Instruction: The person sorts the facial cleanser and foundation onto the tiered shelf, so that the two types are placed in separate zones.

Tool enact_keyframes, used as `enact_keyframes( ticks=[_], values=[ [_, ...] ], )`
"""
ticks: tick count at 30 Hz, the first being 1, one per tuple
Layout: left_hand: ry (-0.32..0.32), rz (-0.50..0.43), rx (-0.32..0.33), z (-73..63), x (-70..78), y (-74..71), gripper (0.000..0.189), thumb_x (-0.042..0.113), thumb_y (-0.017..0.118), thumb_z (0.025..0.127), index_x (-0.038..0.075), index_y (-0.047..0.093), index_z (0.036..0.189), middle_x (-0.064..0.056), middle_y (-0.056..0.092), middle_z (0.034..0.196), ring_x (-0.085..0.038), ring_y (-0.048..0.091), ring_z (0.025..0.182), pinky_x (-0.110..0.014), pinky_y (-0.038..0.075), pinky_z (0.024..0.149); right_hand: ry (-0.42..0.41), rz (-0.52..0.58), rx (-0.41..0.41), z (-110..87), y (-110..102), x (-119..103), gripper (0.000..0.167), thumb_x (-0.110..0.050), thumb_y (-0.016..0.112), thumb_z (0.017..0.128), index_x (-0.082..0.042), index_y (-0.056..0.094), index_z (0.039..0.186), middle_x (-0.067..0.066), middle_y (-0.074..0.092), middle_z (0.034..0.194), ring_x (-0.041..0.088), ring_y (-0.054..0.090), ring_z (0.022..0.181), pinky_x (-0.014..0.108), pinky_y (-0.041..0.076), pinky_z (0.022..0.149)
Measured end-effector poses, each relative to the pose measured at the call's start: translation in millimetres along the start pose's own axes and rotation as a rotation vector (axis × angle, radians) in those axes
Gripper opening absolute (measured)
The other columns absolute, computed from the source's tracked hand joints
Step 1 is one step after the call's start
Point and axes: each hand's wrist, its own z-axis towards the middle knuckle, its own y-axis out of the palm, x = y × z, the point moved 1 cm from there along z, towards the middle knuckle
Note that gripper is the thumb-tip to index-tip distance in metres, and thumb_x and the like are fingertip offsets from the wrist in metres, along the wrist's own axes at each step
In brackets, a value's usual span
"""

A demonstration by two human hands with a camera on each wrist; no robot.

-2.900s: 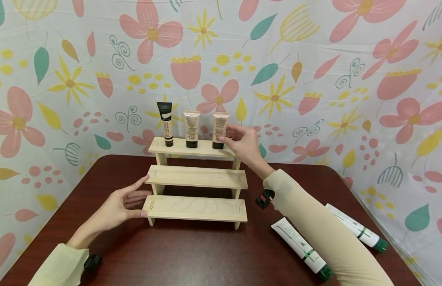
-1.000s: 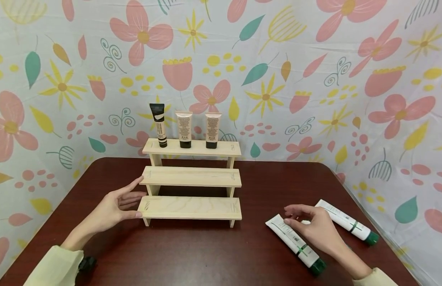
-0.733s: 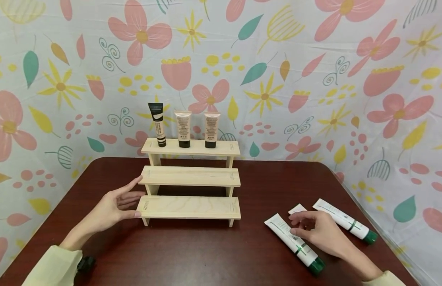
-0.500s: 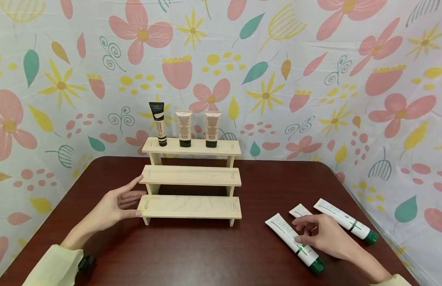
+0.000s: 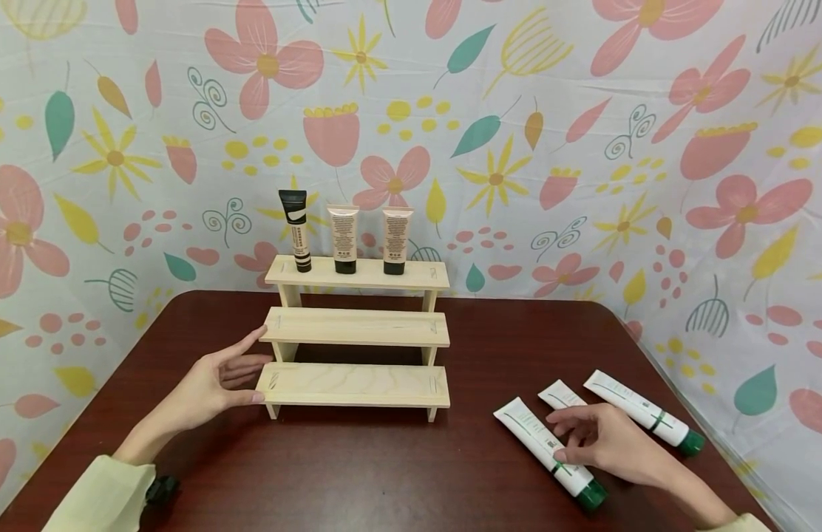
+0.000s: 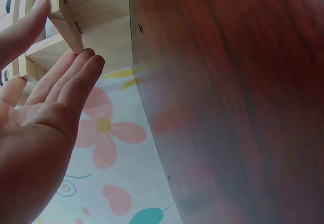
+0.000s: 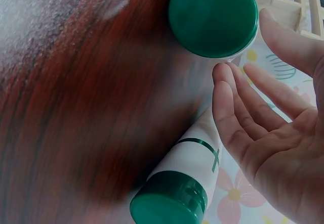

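Observation:
A three-tier wooden display stand [image 5: 354, 325] stands on the table. My left hand [image 5: 208, 384] touches its left end, thumb at the bottom tier and index finger at the middle tier, fingers fairly straight. In the head view my right hand [image 5: 613, 443] hovers low over white squeeze tubes with green caps. It covers much of the middle tube [image 5: 559, 395], and its thumb overlaps the left tube [image 5: 540, 443]. The right tube [image 5: 644, 410] lies beyond it. A gap shows between thumb and loosely bent fingers in the right wrist view, beside a green cap [image 7: 212, 19]; contact is unclear.
On the top tier stand a black-topped slim tube [image 5: 296, 233] and two beige tubes, one in the middle [image 5: 344, 240] and one to its right [image 5: 395, 240]. The dark red table [image 5: 384, 473] meets a floral cloth backdrop [image 5: 411, 111] behind and at the sides.
My right hand has left the rightmost beige tube on the top tier and come down to the white tubes. It has lately shifted slightly rightward and nearer. My left hand stays at the stand.

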Motion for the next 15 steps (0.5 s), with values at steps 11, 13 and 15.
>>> enact_keyframes(
  ticks=[11,13,15],
  values=[
    [-0.006,0.003,0.001,-0.3,0.4,0.3,0.101,0.0,0.088,0.084,0.01,0.031,0.167,-0.031,0.062,0.137,-0.015,0.065,0.125,-0.03,0.055,0.098,0.025,0.048,-0.055,1.7,0.5,3.0,0.053,-0.016,0.085,0.091,0.011,0.064,0.132,0.016,0.069,0.104,0.022,0.069,0.076,0.031,0.059,0.068],
    [-0.004,0.006,0.001,-0.1,0.5,0.3,0.101,0.0,0.088,0.084,0.01,0.031,0.167,-0.031,0.062,0.137,-0.016,0.065,0.125,-0.029,0.055,0.098,0.025,0.037,-0.051,2.5,0.6,2.7,0.053,-0.017,0.085,0.091,0.011,0.065,0.131,0.015,0.068,0.103,0.021,0.069,0.075,0.031,0.059,0.068],
    [-0.004,0.006,0.0,-0.1,0.4,0.2,0.101,0.0,0.088,0.084,0.009,0.031,0.167,-0.03,0.062,0.138,-0.017,0.064,0.126,-0.029,0.055,0.098,0.028,0.03,-0.054,3.0,0.6,2.4,0.053,-0.017,0.085,0.091,0.01,0.065,0.131,0.015,0.068,0.102,0.02,0.069,0.075,0.031,0.058,0.067]
  ],
)
